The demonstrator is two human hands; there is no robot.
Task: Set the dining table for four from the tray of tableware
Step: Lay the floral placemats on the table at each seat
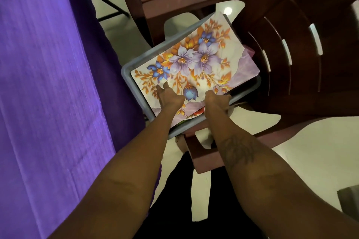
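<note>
Purple-clothed desk (38,83) at left; on a maroon chair (291,87) I see the grey tray (127,68), my left hand (169,97) lying fingers-spread on its floral mat (194,60) (right hand (217,101) fingers curl round the mat's edge).

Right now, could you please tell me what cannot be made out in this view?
Head view:
- Tray contents: hidden under the floral mat; only slivers show at its near edge.
- Right hand: fingertips curled out of sight, so mat or tray rim, unclear.
- Table: cloth-covered, cut off by the left edge.
</note>
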